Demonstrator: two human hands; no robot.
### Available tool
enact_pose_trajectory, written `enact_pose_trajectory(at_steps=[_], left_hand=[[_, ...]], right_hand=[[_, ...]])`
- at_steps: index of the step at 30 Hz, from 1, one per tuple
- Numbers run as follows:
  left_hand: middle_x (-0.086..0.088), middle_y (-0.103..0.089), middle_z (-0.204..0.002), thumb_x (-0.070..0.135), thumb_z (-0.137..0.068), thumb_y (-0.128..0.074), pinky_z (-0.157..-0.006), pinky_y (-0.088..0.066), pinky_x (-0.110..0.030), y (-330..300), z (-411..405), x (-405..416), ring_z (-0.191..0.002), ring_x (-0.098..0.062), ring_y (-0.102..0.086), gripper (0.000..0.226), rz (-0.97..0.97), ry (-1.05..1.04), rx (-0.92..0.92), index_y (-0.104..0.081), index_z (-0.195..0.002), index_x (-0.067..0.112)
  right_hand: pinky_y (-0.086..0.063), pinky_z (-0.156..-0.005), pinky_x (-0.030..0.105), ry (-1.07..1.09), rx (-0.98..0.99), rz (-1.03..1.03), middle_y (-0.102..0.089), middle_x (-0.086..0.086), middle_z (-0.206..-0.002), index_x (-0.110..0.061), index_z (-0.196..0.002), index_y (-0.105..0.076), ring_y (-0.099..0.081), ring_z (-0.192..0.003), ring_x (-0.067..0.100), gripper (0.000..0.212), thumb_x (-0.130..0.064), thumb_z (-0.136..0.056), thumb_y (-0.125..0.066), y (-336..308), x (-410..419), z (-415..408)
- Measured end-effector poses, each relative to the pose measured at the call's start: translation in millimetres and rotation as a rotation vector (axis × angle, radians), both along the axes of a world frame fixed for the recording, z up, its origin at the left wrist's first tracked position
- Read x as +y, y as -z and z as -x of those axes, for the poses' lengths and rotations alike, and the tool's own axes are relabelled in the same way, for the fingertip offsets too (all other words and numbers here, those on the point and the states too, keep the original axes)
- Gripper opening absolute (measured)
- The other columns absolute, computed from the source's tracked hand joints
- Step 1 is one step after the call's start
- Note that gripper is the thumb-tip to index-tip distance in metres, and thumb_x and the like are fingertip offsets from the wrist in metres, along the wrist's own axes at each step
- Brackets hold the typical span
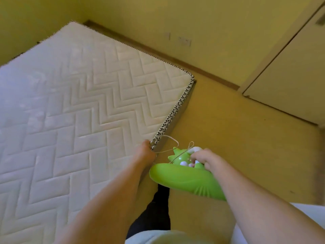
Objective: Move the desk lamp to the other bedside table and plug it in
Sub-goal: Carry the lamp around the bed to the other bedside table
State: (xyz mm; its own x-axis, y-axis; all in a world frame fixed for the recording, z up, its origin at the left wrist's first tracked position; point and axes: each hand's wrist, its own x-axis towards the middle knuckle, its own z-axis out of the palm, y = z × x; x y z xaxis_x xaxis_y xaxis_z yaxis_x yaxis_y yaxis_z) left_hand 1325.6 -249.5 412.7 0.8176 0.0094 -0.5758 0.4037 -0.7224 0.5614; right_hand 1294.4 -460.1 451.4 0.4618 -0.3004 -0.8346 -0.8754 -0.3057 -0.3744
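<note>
lamp carried past the mattress corner

green desk lamp (pixel 182 178) is held up over the floor (pixel 228 138), just beside the near right corner of the mattress (pixel 79 95), off its right edge and not resting on it. the lamp's broad green shade points down and toward the camera; its spiky green body with white bits sits at the far end, closest to the mattress corner.

right hand (pixel 204 159) is on top of the lamp's body, fingers curled tight around it, clamped on the lamp. the shade hangs below and to the left of that hand, running back under the right forearm.

left hand (pixel 146 152) is at the mattress corner, touching or right against its patterned edge band, just left of the lamp. it looks closed with the thin white cord (pixel 170 145) running out of it; the exact pinch is hidden by the back of the hand. the cord loops from that hand over to the lamp's body, slack in the air beside the mattress corner.

wall socket (pixel 184 41) sits on the yellow wall well beyond the mattress's far right corner, well apart from the lamp. a pale door (pixel 290 71) is further right of the mattress. the person's dark trouser leg (pixel 154 208) shows below the lamp, next to the mattress edge.
</note>
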Motion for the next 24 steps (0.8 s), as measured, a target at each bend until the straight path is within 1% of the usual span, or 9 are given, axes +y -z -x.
enact_pose_trajectory(at_steps=[3, 6, 8, 11, 15, 18, 20, 21, 24], left_hand=[[-0.012, -0.065, -0.096, 0.023, -0.080, -0.062, -0.065, -0.042, -0.030, -5, -75, -59, -0.095, -0.032, -0.063, 0.020, -0.046, 0.162, 0.021, -0.053, -0.096, 0.016], [-0.014, -0.067, -0.107, 0.019, -0.082, -0.060, -0.069, -0.046, -0.031, -16, -128, -111, -0.099, -0.032, -0.063, 0.029, -0.084, 0.269, 0.022, -0.057, -0.110, 0.012], [-0.012, -0.066, -0.110, 0.016, -0.079, -0.062, -0.071, -0.048, -0.031, -23, -170, -157, -0.100, -0.031, -0.063, 0.038, -0.113, 0.344, 0.028, -0.055, -0.115, 0.012], [-0.011, -0.064, -0.111, 0.012, -0.073, -0.065, -0.074, -0.050, -0.033, -34, -223, -216, -0.101, -0.029, -0.062, 0.049, -0.147, 0.432, 0.027, -0.052, -0.120, 0.013], [-0.009, -0.062, -0.106, 0.011, -0.072, -0.066, -0.065, -0.046, -0.030, -30, -290, -288, -0.098, -0.027, -0.061, 0.049, -0.207, 0.491, 0.034, -0.052, -0.119, 0.011], [-0.010, -0.062, -0.109, 0.009, -0.073, -0.065, -0.070, -0.050, -0.034, -25, -332, -333, -0.099, -0.028, -0.060, 0.051, -0.205, 0.442, 0.008, -0.051, -0.122, 0.012], [-0.011, -0.062, -0.110, 0.012, -0.072, -0.067, -0.075, -0.052, -0.037, -30, -356, -365, -0.099, -0.028, -0.060, 0.051, -0.208, 0.438, 0.011, -0.052, -0.120, 0.012], [-0.010, -0.062, -0.108, 0.013, -0.070, -0.068, -0.076, -0.052, -0.038, -24, -409, -411, -0.097, -0.028, -0.060, 0.049, -0.236, 0.391, 0.017, -0.052, -0.116, 0.013], [-0.006, -0.060, -0.092, 0.015, -0.070, -0.065, -0.068, -0.051, -0.038, -37, -441, -439, -0.085, -0.026, -0.060, 0.038, -0.250, 0.423, -0.010, -0.049, -0.104, 0.014]], right_hand=[[-0.055, -0.081, 0.046, 0.043, -0.032, 0.038, -0.064, 0.026, -0.105, -0.002, -0.117, -0.057, -0.065, -0.100, 0.037, 0.052, 0.009, -0.067, -0.056, -7, -49, -57], [-0.048, -0.062, 0.027, 0.040, -0.067, 0.035, -0.060, 0.008, -0.083, -0.012, -0.119, -0.060, -0.058, -0.082, 0.027, 0.058, 0.003, -0.063, -0.061, -20, -91, -97], [-0.046, -0.065, 0.026, 0.092, -0.062, 0.051, -0.058, 0.006, -0.082, -0.009, -0.115, -0.061, -0.054, -0.083, 0.026, 0.053, 0.003, -0.063, -0.064, -27, -130, -131], [-0.043, -0.062, 0.023, 0.178, -0.056, 0.034, -0.059, 0.013, -0.101, -0.003, -0.114, -0.060, -0.053, -0.086, 0.027, 0.051, 0.005, -0.063, -0.063, -31, -184, -177], [-0.043, -0.062, 0.026, 0.195, -0.054, -0.001, -0.057, 0.015, -0.101, 0.005, -0.111, -0.061, -0.054, -0.085, 0.027, 0.045, 0.006, -0.065, -0.061, -16, -259, -237], [-0.045, -0.065, 0.029, 0.127, -0.034, -0.047, -0.058, 0.017, -0.102, 0.007, -0.106, -0.063, -0.053, -0.086, 0.028, 0.040, 0.007, -0.067, -0.059, -11, -308, -283], [-0.043, -0.060, 0.025, 0.104, -0.060, -0.032, -0.054, 0.014, -0.096, 0.005, -0.103, -0.063, -0.050, -0.087, 0.028, 0.035, 0.007, -0.067, -0.060, -16, -345, -315], [-0.040, -0.055, 0.022, 0.041, -0.047, -0.003, -0.052, 0.013, -0.096, 0.003, -0.104, -0.061, -0.050, -0.086, 0.028, 0.036, 0.006, -0.068, -0.061, -17, -399, -381], [-0.042, -0.058, 0.023, -0.058, -0.051, -0.001, -0.057, 0.015, -0.101, 0.001, -0.108, -0.060, -0.054, -0.087, 0.027, 0.043, 0.004, -0.065, -0.064, -16, -427, -421]])
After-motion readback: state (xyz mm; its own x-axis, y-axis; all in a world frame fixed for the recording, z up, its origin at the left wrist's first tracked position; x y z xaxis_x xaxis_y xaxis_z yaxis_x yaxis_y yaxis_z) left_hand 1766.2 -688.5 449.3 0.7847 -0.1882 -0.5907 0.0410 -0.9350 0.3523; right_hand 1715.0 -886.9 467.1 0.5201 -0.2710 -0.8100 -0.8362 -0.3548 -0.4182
